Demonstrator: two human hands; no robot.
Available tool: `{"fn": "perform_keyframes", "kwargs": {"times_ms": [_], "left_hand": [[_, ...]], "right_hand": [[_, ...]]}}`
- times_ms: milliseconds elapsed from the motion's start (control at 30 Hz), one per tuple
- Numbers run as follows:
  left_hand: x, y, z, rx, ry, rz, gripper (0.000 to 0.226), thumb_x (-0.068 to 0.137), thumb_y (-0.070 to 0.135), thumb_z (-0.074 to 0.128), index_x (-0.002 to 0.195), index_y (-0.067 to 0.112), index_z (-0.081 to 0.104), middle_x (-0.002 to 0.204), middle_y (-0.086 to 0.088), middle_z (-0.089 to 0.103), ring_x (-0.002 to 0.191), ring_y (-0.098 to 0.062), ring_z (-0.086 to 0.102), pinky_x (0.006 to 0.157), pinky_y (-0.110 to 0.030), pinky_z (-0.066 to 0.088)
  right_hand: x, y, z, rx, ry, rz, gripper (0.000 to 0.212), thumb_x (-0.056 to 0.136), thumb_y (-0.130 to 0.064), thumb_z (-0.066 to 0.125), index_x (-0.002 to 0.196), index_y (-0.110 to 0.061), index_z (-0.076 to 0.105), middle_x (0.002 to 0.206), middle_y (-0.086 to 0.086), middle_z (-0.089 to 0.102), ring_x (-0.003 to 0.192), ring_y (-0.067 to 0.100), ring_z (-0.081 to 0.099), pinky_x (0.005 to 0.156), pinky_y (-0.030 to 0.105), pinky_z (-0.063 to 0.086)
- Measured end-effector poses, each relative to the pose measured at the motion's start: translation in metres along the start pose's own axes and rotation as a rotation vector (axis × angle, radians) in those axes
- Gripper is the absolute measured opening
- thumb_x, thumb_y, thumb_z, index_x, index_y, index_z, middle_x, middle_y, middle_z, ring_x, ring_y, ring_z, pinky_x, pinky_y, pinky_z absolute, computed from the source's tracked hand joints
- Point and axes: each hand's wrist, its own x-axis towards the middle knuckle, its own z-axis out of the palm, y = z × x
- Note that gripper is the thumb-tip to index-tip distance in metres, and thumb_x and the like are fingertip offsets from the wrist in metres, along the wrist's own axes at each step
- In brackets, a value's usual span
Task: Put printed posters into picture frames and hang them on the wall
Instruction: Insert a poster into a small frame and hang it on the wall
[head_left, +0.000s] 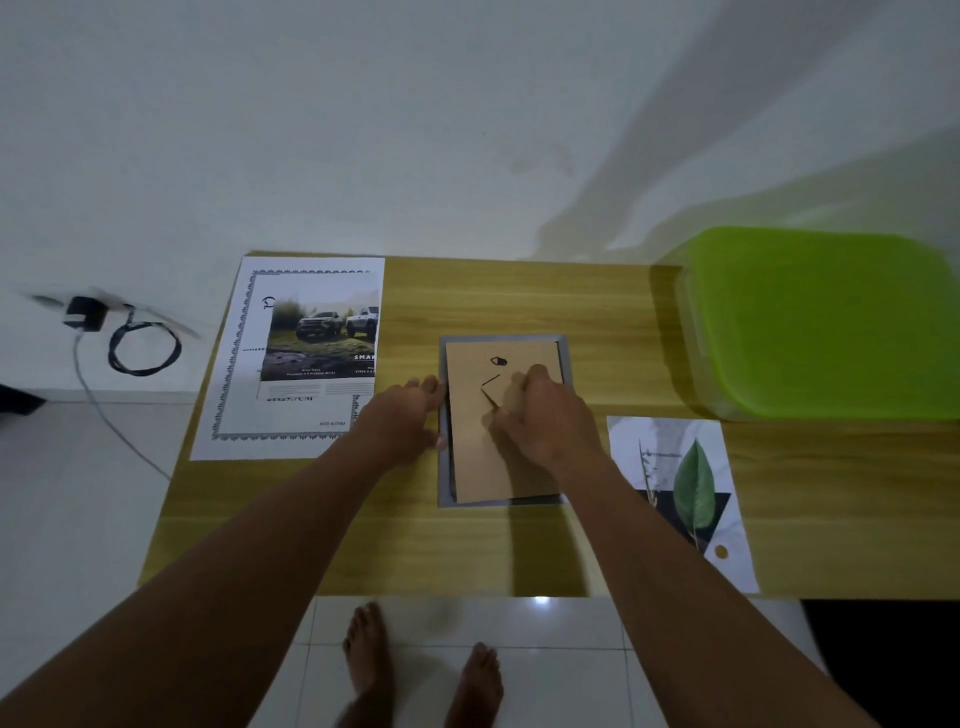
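Squarely in front of the standing person, a grey picture frame (444, 483) lies face down near the middle of a wooden table (519, 301), its brown backing board (483, 467) uppermost inside the rim. A small dark hanger clip (498, 361) sits near the board's far end, with an angled slit in the board just below it.

The left hand (408, 421) rests against the frame's left rail, its fingers loose and fairly straight and its fingertips touching the edge. The right hand (545, 415) lies on the backing board beside the slit with its fingers curled downward. Motion blur hides whether they pinch anything or only press the board.

A large bordered poster of two off-road trucks (301, 353) lies flat at the table's left end, close to the left forearm. A smaller leaf poster (685, 483) lies flat to the right of the frame, by the right forearm.

A container with a bright green lid (826, 322) stands at the far right of the table, against the pale wall (415, 130). A black charger (83, 314) and a looped cable (145, 348) show off the table to the left. Two bare feet (369, 654) stand on white floor tiles below the near edge.
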Motion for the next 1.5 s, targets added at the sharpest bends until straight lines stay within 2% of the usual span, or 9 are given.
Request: {"fn": "perform_keyframes", "kwargs": {"times_ms": [167,267,367,433,633,867,1233,1400,1500], "left_hand": [[0.001,-0.005,0.004,-0.026,-0.002,0.007,0.083,0.087,0.035,0.068,0.154,0.020,0.021,0.161,-0.002,0.019,0.145,-0.028,0.024,0.113,-0.042,0.029],[0.000,-0.004,0.004,-0.035,0.016,0.002,0.082,0.088,0.035,0.067,0.154,0.020,0.020,0.161,-0.001,0.017,0.145,-0.029,0.024,0.113,-0.042,0.027],[0.000,-0.004,0.004,-0.013,0.016,-0.004,0.082,0.089,0.036,0.065,0.154,0.021,0.017,0.162,-0.002,0.016,0.145,-0.029,0.024,0.114,-0.042,0.026],[0.000,-0.005,0.004,-0.001,0.004,-0.001,0.082,0.090,0.037,0.064,0.154,0.021,0.016,0.162,-0.002,0.014,0.145,-0.029,0.024,0.114,-0.042,0.025],[0.002,-0.006,0.004,-0.004,-0.014,0.019,0.080,0.092,0.028,0.064,0.154,0.021,0.015,0.162,0.000,0.010,0.149,-0.022,0.013,0.117,-0.038,0.018],[0.004,-0.007,0.006,-0.047,0.008,0.006,0.085,0.088,0.030,0.068,0.154,0.021,0.015,0.161,0.001,0.013,0.149,-0.022,0.014,0.118,-0.039,0.018],[0.003,-0.004,0.003,-0.031,-0.025,0.000,0.085,0.090,0.034,0.066,0.155,0.019,0.013,0.162,-0.001,0.012,0.149,-0.026,0.015,0.118,-0.039,0.020],[0.002,-0.002,0.001,-0.025,-0.027,-0.026,0.084,0.091,0.034,0.064,0.155,0.021,0.011,0.162,-0.002,0.009,0.148,-0.028,0.016,0.117,-0.039,0.020],[0.002,0.001,0.001,-0.028,-0.023,-0.032,0.083,0.092,0.034,0.063,0.155,0.020,0.011,0.162,-0.003,0.010,0.148,-0.028,0.017,0.117,-0.038,0.019]], "right_hand": [[-0.013,0.004,0.012,-0.114,0.025,-0.072,0.030,0.094,-0.038,0.052,0.110,-0.014,0.043,0.100,0.008,0.061,0.092,0.030,0.061,0.066,0.034,0.038],[-0.017,0.006,0.021,-0.066,0.063,-0.081,0.029,0.095,-0.037,0.054,0.110,-0.014,0.045,0.104,0.006,0.059,0.093,0.028,0.061,0.067,0.033,0.041],[-0.021,0.005,0.027,-0.083,0.103,-0.083,0.043,0.095,-0.038,0.055,0.123,-0.006,0.048,0.123,0.012,0.052,0.112,0.027,0.054,0.088,0.038,0.049],[-0.023,0.004,0.029,-0.127,0.088,-0.051,0.046,0.096,-0.035,0.054,0.128,-0.003,0.047,0.130,0.015,0.050,0.121,0.029,0.049,0.098,0.042,0.047],[-0.022,-0.005,0.029,-0.026,0.107,-0.012,0.033,0.097,-0.034,0.050,0.118,-0.008,0.051,0.115,0.009,0.057,0.101,0.026,0.059,0.079,0.035,0.048],[-0.021,-0.001,0.031,-0.067,0.077,0.019,0.039,0.096,-0.027,0.056,0.126,-0.005,0.049,0.123,0.012,0.055,0.109,0.027,0.058,0.085,0.036,0.050],[-0.011,0.003,0.029,-0.132,0.087,-0.044,0.040,0.099,-0.032,0.051,0.128,-0.004,0.048,0.125,0.012,0.054,0.113,0.026,0.056,0.085,0.035,0.049],[-0.007,0.009,0.029,-0.181,0.118,-0.099,0.049,0.099,-0.039,0.052,0.130,-0.002,0.046,0.131,0.014,0.054,0.119,0.026,0.055,0.089,0.034,0.049],[-0.007,0.010,0.027,-0.215,0.139,-0.146,0.049,0.099,-0.040,0.051,0.130,-0.002,0.046,0.130,0.013,0.055,0.116,0.025,0.056,0.089,0.032,0.048]]}}
